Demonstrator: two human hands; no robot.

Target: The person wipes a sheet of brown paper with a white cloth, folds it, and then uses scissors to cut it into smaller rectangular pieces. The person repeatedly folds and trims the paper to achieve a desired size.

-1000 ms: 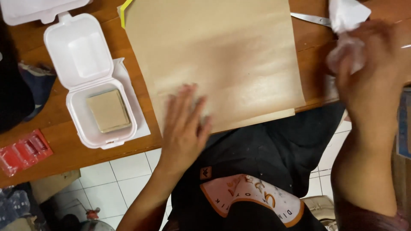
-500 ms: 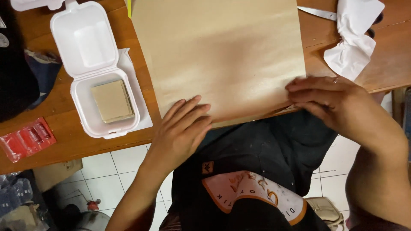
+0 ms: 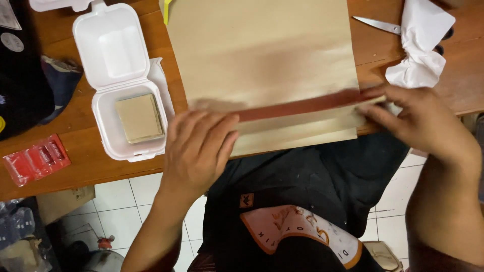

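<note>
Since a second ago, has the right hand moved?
Yes. The right hand dropped from the crumpled white paper down onto the large brown paper sheet's near edge.

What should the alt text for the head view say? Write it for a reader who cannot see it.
Seen from above, two hands press a large sheet of brown paper on a wooden table, the left hand flat on its near edge, the right hand at its right corner. To the left lies an open white foam box; scissors and crumpled white paper lie at the upper right.
</note>
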